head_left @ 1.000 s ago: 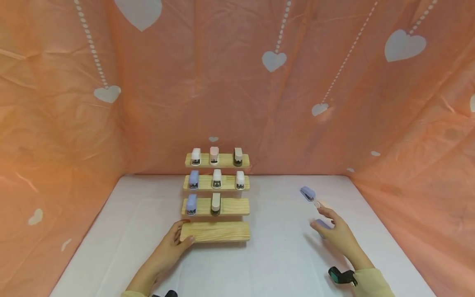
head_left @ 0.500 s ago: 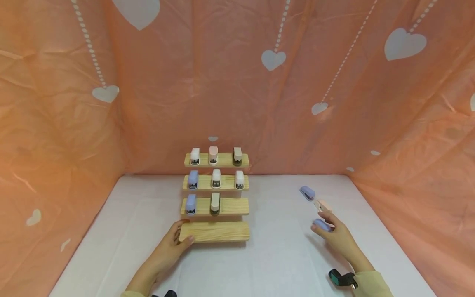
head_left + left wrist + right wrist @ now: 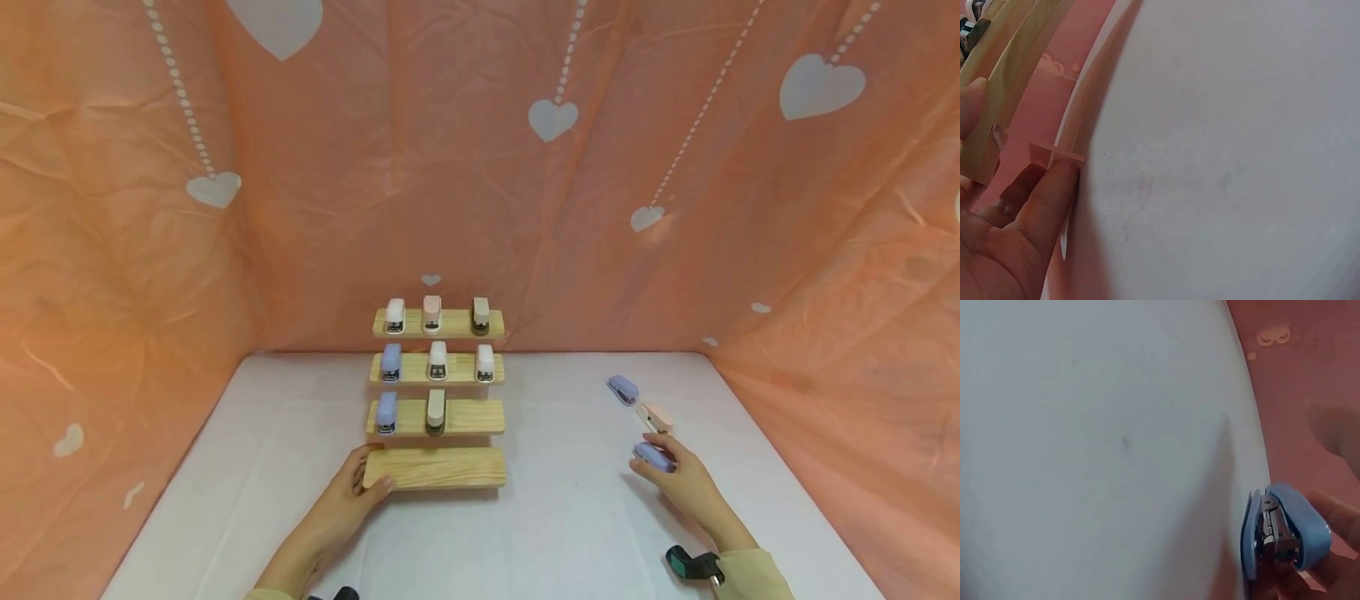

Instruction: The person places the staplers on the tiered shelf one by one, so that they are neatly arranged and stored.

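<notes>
On my head feed, four stepped wooden shelves stood left of centre. The top shelf (image 3: 456, 323) carried a white stapler (image 3: 395, 317), a pink stapler (image 3: 432, 314) and a grey-brown stapler (image 3: 481, 317); the second shelf (image 3: 415, 369), a blue stapler (image 3: 392, 362) and two white staplers (image 3: 438, 361); the third shelf (image 3: 476, 417), a periwinkle stapler (image 3: 386, 414) and a beige stapler (image 3: 436, 412). The left hand (image 3: 351, 487) clamped the bottom shelf (image 3: 442, 468) at its left end, thumb on top, fingers beneath. At the right of the white table (image 3: 562, 517), the right hand (image 3: 686, 479) curved loosely around a lavender stapler (image 3: 654, 456), thumb and fingers apart; I couldn't tell whether any finger pressed it. Just beyond the fingertips, a peach stapler (image 3: 657, 418) lay between that hand and a farther lavender one (image 3: 623, 389).
</notes>
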A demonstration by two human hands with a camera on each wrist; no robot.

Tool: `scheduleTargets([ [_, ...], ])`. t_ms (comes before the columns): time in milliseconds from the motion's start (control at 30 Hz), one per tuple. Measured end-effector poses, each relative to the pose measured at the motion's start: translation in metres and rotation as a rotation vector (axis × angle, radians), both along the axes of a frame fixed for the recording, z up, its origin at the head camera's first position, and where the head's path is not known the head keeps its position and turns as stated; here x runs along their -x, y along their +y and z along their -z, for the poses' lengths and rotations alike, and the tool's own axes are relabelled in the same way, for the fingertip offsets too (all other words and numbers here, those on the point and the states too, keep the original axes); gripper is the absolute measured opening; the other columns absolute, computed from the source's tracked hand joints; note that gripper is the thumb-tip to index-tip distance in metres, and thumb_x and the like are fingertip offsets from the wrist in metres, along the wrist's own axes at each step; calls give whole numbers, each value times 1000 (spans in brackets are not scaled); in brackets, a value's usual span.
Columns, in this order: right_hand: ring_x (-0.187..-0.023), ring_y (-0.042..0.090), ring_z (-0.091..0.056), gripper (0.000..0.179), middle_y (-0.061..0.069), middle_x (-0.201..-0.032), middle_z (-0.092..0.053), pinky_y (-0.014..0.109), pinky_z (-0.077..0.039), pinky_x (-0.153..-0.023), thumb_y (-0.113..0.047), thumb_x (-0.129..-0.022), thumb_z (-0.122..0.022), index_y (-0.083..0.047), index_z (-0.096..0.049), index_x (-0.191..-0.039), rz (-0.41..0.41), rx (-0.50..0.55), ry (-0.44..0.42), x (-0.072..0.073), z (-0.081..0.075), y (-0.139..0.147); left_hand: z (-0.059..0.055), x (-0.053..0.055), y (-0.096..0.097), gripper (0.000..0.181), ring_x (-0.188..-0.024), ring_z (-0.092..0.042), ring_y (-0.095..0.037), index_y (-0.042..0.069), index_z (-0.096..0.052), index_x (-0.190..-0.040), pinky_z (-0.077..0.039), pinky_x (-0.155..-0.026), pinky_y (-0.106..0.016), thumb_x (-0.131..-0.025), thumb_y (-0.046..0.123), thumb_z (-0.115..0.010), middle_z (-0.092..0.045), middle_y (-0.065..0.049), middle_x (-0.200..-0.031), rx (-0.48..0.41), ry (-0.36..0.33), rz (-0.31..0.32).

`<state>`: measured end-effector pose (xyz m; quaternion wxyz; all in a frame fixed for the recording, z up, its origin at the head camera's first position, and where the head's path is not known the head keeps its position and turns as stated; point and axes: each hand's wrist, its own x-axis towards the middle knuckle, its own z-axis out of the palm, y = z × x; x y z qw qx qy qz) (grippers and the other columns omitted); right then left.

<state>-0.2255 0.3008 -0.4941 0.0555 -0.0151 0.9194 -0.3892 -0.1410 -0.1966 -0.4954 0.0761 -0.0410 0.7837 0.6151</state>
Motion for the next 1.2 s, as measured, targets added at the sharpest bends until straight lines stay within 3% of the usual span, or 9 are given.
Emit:
scheduleTargets([
  [133, -115, 39, -49, 72, 28, -137, -45, 37, -54, -75, -48, -84, -72, -11, -46, -141, 1, -6, -42, -2, -1, 1, 0, -1, 1, 67, -141, -21, -41, 12, -30, -146, -23, -111, -53, -92, 28, -66, -23, -27, -154, -13, -6, 0],
  [367, -116, 38, -50, 76, 26, -137, -46, 44, -52, -84, -48, -83, -74, -11, -43, -143, -10, -19, -75, -4, -4, 3, 0, -2, 1, 66, -141, -18, -42, 14, -29, -146, -23, -110, -54, -93, 30, -65, -20, -27, -155, -11, -4, 8],
  [667, -104, 27, -52, 72, 16, -118, -57, 29, -51, -70, -39, -84, -76, -6, -45, -141, 8, 59, -67, -4, -5, 3, 1, 0, -1, 66, -142, -16, -40, 15, -29, -146, -22, -111, -53, -93, 29, -65, -18, -27, -155, -1, 1, 16],
  [967, -107, 29, -54, 70, 19, -125, -56, 31, -51, -73, -38, -86, -74, -4, -44, -140, 27, 34, -20, -3, 0, -3, 4, 1, -1, 65, -142, -18, -40, 15, -29, -146, -22, -111, -53, -93, 30, -65, -19, -27, -155, 9, 9, 15],
  [1200, -103, 26, -58, 70, 21, -131, -54, 30, -51, -74, -42, -87, -72, -4, -45, -139, 11, 65, 73, -1, -8, -31, 3, 1, 0, 64, -141, -20, -39, 14, -30, -144, -23, -111, -52, -93, 28, -66, -21, -27, -155, -14, 18, 7],
])
